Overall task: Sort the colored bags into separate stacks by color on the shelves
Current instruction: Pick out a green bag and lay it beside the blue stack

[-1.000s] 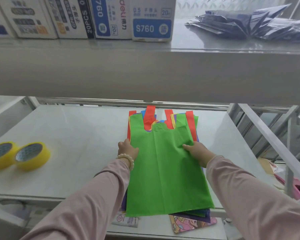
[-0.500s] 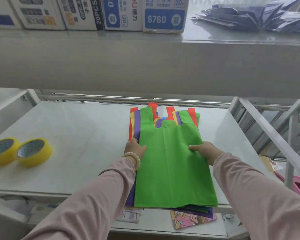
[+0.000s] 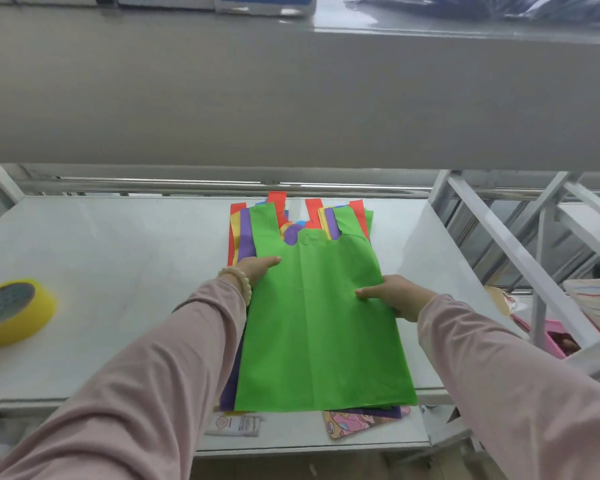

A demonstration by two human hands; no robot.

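Green bag (image 3: 319, 323) slid right — left hand (image 3: 258, 268) and right hand (image 3: 392, 296) gripping.

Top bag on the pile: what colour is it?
The top bag is plain green; head view shows it best.

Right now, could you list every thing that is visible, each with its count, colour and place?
green bag: one, green, on top of the bag stack, held at both side edges
bag stack: count unclear; red, yellow, purple and blue edges show; middle shelf, under the green bag
tape roll: one, yellow, left end of the middle shelf
middle shelf: one, white
boxes: count unclear, blue and white, upper shelf, cut by the frame
dark bags: count unclear, dark blue, upper shelf right
cartoon print: one, pink-yellow, lower shelf
bracelet: one, cream beads, left wrist
left hand: grips green bag's left edge
right hand: grips its right edge
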